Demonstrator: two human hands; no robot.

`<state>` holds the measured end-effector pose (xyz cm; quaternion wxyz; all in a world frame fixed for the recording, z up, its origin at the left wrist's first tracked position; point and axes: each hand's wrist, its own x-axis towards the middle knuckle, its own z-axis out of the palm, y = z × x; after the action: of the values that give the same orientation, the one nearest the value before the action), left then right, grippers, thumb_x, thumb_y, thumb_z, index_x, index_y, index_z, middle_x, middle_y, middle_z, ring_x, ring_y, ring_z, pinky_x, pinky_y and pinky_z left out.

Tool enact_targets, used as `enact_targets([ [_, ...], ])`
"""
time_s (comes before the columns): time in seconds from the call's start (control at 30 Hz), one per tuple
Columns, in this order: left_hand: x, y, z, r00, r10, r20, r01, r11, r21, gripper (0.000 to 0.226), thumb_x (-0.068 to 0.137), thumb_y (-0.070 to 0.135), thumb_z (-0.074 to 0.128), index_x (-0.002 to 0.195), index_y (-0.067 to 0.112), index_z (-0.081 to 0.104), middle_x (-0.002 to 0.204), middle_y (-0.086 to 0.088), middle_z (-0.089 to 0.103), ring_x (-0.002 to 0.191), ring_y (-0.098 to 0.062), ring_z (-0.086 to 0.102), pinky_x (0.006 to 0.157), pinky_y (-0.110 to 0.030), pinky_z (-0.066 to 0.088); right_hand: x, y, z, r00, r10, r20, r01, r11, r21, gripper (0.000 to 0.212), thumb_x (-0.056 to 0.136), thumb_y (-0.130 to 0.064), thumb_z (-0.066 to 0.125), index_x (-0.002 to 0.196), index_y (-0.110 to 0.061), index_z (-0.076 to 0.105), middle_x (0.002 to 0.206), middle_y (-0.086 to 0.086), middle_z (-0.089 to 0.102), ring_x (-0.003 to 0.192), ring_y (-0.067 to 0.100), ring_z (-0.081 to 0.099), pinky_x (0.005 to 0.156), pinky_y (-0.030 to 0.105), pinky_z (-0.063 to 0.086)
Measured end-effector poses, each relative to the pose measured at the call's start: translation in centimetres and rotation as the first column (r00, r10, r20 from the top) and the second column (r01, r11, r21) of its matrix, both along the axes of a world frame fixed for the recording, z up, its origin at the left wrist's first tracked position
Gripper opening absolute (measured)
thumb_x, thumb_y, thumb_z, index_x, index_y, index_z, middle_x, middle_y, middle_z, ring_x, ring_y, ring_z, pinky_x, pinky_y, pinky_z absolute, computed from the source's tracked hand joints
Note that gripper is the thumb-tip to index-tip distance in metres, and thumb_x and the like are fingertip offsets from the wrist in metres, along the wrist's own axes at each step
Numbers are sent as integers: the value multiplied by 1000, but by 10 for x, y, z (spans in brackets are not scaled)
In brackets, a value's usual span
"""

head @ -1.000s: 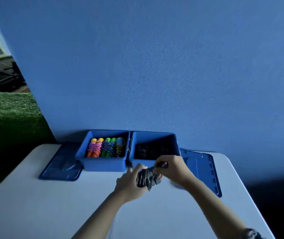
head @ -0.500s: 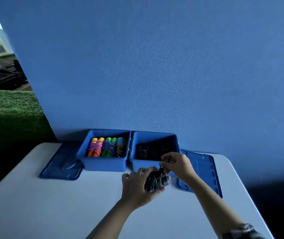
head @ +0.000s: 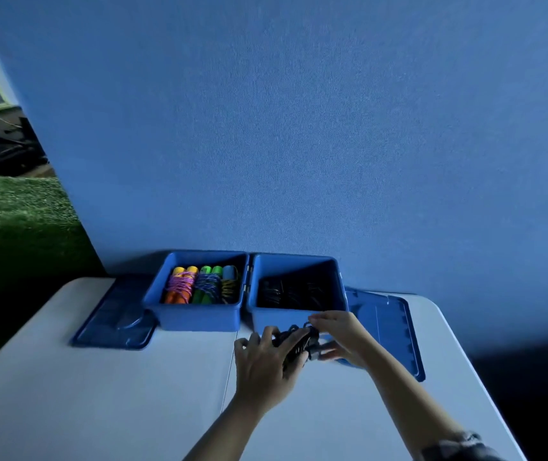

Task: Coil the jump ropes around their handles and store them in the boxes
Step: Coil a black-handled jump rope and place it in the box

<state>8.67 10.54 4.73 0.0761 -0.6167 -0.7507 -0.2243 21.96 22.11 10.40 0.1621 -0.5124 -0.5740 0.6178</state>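
Both hands hold a black jump rope (head: 296, 342) coiled around its handles, just in front of the right blue box (head: 299, 319). My left hand (head: 262, 364) grips the bundle from the left and below. My right hand (head: 342, 337) pinches its right end. Dark coiled ropes (head: 290, 292) lie inside the right box. In the left blue box (head: 196, 319) lie coiled ropes with orange, green and light blue handles (head: 201, 284).
The boxes stand side by side at the back of a white table (head: 99, 410), against a blue wall (head: 299, 128). One blue lid (head: 116, 317) lies flat left of the boxes, another (head: 389, 327) right of them. Green turf (head: 9, 214) lies beyond the table's left edge.
Both hands have carried the black bundle to the right and slightly forward, closer to the front wall of the right box. The boxes and lids have not moved.
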Motion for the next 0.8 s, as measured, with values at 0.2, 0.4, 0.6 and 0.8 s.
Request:
enact_targets([
  [0.2,3,-6,0,984,111,143,-110,994,-12,41,85,64,39,125,57,46,86,10,61,71,-14,63,66,-32,41,1,-5,-16,997,-75,-36,73,995,-71,23,90,-1,52,105,-6,69,76,11,67,59,22,61,56,30,53],
  [0.4,2,-10,-3,929,179,325,-167,984,-63,68,75,87,6,130,58,34,89,12,57,82,-5,62,73,-25,44,-3,-13,-24,961,-214,-176,178,963,-202,21,90,1,51,103,-1,68,87,16,68,60,24,58,61,31,48],
  [0.6,5,-9,-4,896,226,382,-166,969,-185,67,71,87,1,127,63,28,88,8,48,87,-2,58,77,-28,40,-8,-26,-20,933,-265,-243,190,937,-293,16,86,7,54,97,11,66,103,27,66,88,37,67,66,48,59],
  [0.8,-4,-3,8,777,324,539,-236,945,-228,47,79,82,32,119,59,41,88,8,52,94,-11,60,85,-31,42,-11,-34,-22,837,-359,-414,210,908,-364,31,89,19,34,92,9,64,85,24,69,76,36,67,59,38,59],
])
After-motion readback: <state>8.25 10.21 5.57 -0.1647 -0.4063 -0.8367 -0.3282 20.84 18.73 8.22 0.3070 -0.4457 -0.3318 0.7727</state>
